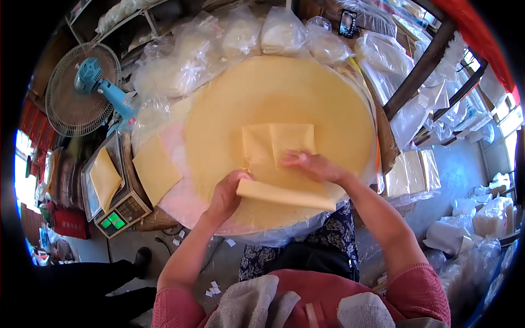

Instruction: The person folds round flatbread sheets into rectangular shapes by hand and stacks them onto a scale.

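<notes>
A large round stack of thin yellow sheets (219,126) lies before me. On it rests a partly folded yellow sheet (292,136), with a vertical crease or overlap near its middle. Its near side is a raised flap (284,195) that curls up toward me. My left hand (227,192) pinches the left end of this flap between thumb and fingers. Slightly blurred, my right hand (313,165) lies over the right half of the folded sheet, its fingers stretched out to the left and touching it.
At left, a digital scale (123,213) with a lit green display carries a folded yellow sheet (105,177). Another folded piece (156,168) lies beside the stack. A fan (85,82), filled plastic bags (281,33) and a phone (347,23) surround the table. Someone's dark-clothed leg (87,276) shows lower left.
</notes>
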Demonstrator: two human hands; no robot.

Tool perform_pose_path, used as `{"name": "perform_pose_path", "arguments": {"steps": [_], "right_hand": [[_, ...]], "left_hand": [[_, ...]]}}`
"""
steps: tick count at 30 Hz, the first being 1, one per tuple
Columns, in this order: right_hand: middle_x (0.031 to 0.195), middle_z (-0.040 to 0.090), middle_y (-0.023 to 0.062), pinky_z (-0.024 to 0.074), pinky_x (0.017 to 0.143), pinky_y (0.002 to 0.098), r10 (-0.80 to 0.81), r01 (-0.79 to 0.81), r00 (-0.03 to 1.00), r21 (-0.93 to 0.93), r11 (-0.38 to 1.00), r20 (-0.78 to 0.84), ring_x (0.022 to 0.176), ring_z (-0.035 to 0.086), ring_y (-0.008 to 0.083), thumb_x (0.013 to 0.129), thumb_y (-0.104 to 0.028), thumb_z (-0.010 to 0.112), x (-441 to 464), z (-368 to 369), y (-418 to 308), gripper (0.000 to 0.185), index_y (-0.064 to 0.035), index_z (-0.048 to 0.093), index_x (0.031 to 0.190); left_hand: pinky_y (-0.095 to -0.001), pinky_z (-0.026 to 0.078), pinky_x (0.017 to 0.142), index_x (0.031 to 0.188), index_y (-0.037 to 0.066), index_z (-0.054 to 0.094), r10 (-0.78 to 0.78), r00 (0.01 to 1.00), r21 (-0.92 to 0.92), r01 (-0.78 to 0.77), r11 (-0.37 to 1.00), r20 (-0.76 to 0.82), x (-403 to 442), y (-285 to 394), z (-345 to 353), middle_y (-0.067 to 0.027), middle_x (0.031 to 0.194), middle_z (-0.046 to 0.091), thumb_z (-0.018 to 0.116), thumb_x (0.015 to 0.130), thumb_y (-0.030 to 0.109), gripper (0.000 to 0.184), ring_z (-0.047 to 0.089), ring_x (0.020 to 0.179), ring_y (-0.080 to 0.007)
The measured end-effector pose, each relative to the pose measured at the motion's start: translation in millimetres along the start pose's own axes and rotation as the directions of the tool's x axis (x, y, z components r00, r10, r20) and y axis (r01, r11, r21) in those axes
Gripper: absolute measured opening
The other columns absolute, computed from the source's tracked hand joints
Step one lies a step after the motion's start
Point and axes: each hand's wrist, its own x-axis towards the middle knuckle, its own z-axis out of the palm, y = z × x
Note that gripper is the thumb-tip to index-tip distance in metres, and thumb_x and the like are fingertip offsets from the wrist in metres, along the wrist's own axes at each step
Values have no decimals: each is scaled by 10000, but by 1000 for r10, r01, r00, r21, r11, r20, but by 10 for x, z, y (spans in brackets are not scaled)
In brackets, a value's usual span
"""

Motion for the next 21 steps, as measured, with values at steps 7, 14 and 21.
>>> {"name": "perform_pose_path", "arguments": {"steps": [7,14,21], "right_hand": [[1273,572,69,420,959,293,381,228,880,955,189,-285,1067,561,127,956,-527,433,-95,52,-21,641,-7,476,1329],[993,671,61,462,799,294,542,-59,582,634,771,-606,919,588,115,911,-235,621,128,273,120,303,6,598,1093],[843,665,132,477,696,345,551,-200,454,523,828,-700,786,621,202,852,-211,648,200,319,140,276,21,609,997]], "left_hand": [[-365,427,531,935,9,456,-430,876,-21,436,900,-220,416,-137,237,-144,663,544,575,943,217,240,512,559,-295],[-370,455,569,1088,-4,516,-567,798,-72,565,822,-204,517,-153,213,-135,748,603,633,899,249,336,574,646,-290],[-474,392,979,1346,95,456,-101,943,476,251,843,-318,694,-170,468,-174,1355,441,637,865,331,566,441,1234,-337]]}}
